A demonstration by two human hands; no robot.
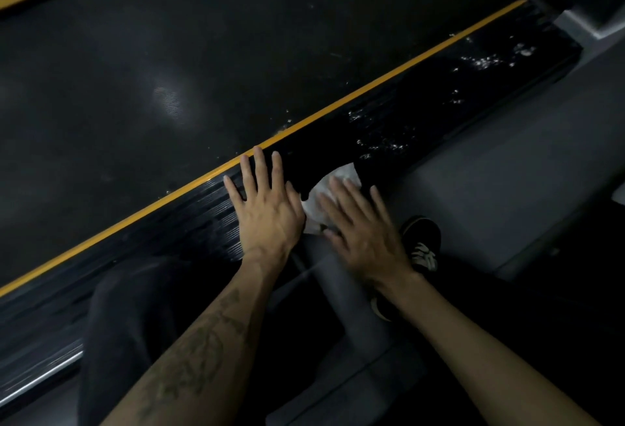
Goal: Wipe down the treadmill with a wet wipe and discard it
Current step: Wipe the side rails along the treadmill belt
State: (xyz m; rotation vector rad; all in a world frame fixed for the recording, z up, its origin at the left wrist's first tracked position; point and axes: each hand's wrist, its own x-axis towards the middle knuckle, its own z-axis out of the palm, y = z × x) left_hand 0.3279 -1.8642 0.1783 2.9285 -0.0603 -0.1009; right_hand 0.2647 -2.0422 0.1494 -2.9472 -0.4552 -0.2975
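Your right hand [363, 233] presses the wet wipe [333, 189] flat on the side rail [422, 114], fingers spread. Left hand [267, 209] rests splayed. Limp, thin sheet: pinch a corner.

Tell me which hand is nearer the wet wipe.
Right. The right hand lies flat on the wet wipe, pressing it to the side rail. The left hand rests on the rail just beside it.

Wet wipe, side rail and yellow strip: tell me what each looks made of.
Wet wipe: thin white nonwoven cloth, limp and creased under the right hand. Side rail: probably hard black plastic, ribbed near the left hand, glossy where wet. Yellow strip: smooth matte edging, plastic or paint; cannot tell.
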